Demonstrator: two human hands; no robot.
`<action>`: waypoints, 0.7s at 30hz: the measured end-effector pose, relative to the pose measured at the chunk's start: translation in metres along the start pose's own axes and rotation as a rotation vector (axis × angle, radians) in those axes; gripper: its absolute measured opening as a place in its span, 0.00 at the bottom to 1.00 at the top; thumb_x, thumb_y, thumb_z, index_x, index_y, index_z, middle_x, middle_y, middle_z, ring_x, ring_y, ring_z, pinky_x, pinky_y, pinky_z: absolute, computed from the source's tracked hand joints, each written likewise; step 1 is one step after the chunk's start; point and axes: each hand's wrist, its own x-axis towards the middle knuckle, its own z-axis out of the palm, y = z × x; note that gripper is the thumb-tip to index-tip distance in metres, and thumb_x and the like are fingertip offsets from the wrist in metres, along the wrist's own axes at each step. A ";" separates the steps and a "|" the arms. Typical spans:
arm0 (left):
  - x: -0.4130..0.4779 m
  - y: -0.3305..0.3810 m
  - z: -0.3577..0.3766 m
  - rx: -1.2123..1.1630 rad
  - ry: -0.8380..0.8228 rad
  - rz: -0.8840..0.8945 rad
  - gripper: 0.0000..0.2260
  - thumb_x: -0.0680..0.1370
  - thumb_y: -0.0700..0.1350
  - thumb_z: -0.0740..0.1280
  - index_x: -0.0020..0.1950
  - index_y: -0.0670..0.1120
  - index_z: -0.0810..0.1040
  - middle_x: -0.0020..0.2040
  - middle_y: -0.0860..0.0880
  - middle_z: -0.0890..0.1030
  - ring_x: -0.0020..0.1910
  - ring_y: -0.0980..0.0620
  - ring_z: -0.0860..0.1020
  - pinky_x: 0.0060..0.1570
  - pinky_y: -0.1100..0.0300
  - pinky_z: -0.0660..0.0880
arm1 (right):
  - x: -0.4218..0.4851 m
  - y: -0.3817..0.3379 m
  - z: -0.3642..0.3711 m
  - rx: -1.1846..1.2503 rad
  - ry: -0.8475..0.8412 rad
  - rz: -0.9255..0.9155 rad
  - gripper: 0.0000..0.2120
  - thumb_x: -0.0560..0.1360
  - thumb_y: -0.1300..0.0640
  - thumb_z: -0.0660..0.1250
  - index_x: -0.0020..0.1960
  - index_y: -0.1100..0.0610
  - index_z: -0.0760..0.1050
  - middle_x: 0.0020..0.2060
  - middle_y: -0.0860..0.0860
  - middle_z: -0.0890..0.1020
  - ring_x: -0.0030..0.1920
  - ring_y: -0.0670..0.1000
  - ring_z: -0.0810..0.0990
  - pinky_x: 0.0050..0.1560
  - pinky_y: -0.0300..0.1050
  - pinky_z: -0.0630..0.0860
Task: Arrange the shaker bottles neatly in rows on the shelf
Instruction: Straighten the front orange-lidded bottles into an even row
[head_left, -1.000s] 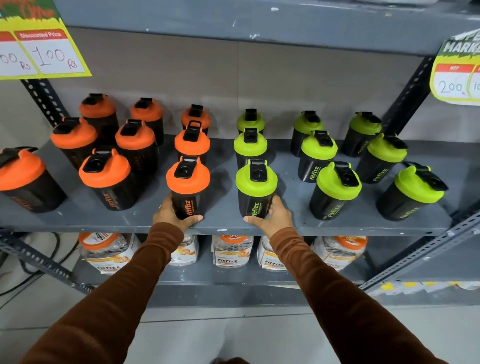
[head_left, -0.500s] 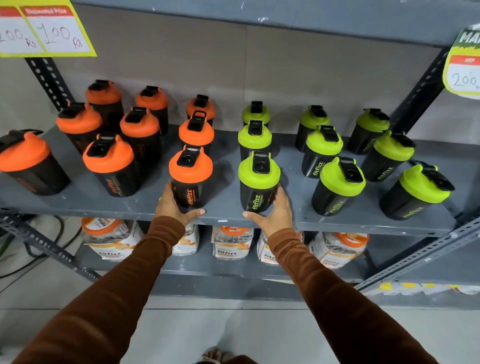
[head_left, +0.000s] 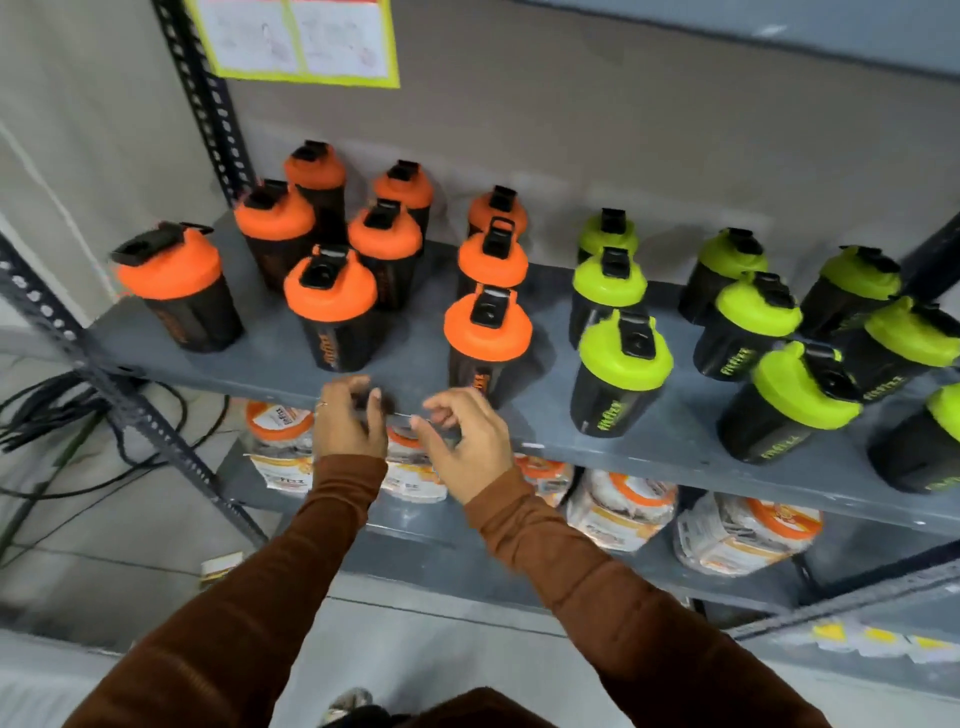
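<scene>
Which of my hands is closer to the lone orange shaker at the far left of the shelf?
Left. The left hand hovers at the shelf edge, to the right of the far-left orange shaker; the right hand is farther right still.

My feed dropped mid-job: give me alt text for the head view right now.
Both hands, left and right, hover empty at the front edge of a grey shelf. On it stand black shaker bottles in rough rows, orange-lidded on the left, green-lidded on the right.
</scene>
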 end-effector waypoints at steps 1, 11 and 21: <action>0.011 -0.009 -0.012 0.026 0.036 -0.001 0.13 0.74 0.42 0.61 0.52 0.34 0.72 0.50 0.33 0.75 0.49 0.35 0.75 0.52 0.48 0.71 | 0.008 -0.006 0.014 0.030 -0.026 0.016 0.11 0.70 0.56 0.68 0.46 0.64 0.77 0.41 0.60 0.79 0.41 0.45 0.75 0.46 0.27 0.70; 0.124 -0.100 -0.111 0.028 0.157 -0.160 0.46 0.62 0.39 0.77 0.70 0.31 0.52 0.71 0.31 0.56 0.72 0.36 0.55 0.60 0.83 0.38 | 0.076 -0.022 0.121 0.153 0.042 0.466 0.48 0.59 0.63 0.79 0.71 0.61 0.54 0.71 0.60 0.62 0.71 0.58 0.61 0.73 0.55 0.59; 0.170 -0.134 -0.129 -0.187 -0.297 -0.279 0.35 0.60 0.30 0.76 0.64 0.36 0.65 0.64 0.36 0.72 0.62 0.40 0.72 0.63 0.44 0.69 | 0.085 -0.029 0.142 0.071 0.163 0.583 0.46 0.60 0.66 0.78 0.70 0.59 0.56 0.67 0.59 0.70 0.66 0.57 0.70 0.67 0.49 0.66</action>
